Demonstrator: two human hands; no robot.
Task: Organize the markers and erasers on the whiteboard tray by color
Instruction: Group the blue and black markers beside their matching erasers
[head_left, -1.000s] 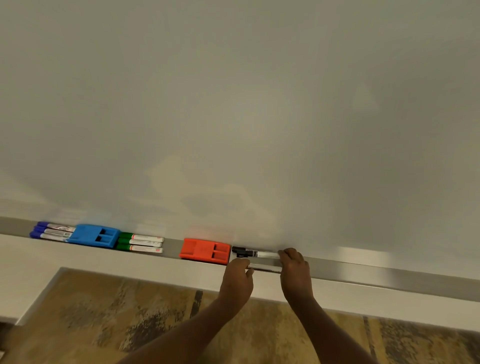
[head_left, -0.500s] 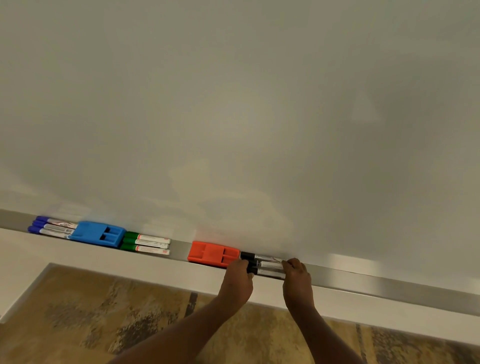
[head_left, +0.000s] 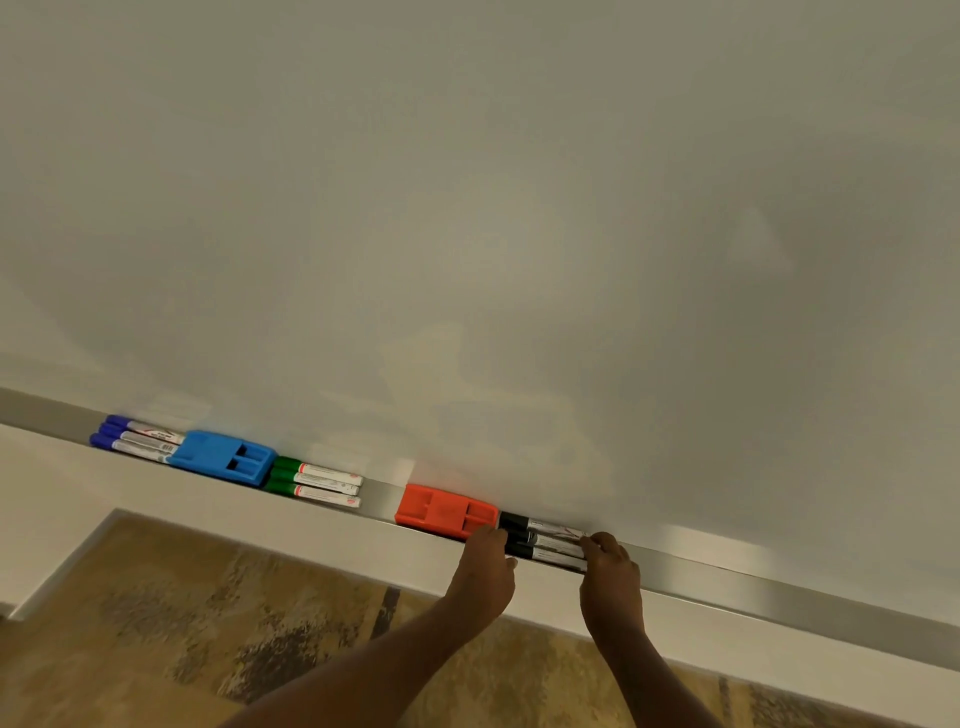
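Note:
Along the grey whiteboard tray (head_left: 779, 584) lie, from left to right, three blue markers (head_left: 136, 439), a blue eraser (head_left: 223, 457), three green markers (head_left: 317, 482), a red eraser (head_left: 445, 511) and three black markers (head_left: 545, 543) side by side. My left hand (head_left: 485, 566) pinches the black markers at their cap end, right beside the red eraser. My right hand (head_left: 609, 574) pinches their other end. The near edge of the black marker group is partly hidden by my fingers.
The white whiteboard (head_left: 467, 208) fills the view above the tray. A white wall strip (head_left: 291, 525) runs below the tray, and patterned brown carpet (head_left: 208, 623) lies under my arms. The tray continues bare to the right of my right hand.
The black markers went from loosely spread to packed side by side against the red eraser. Both hands closed in on their two ends.

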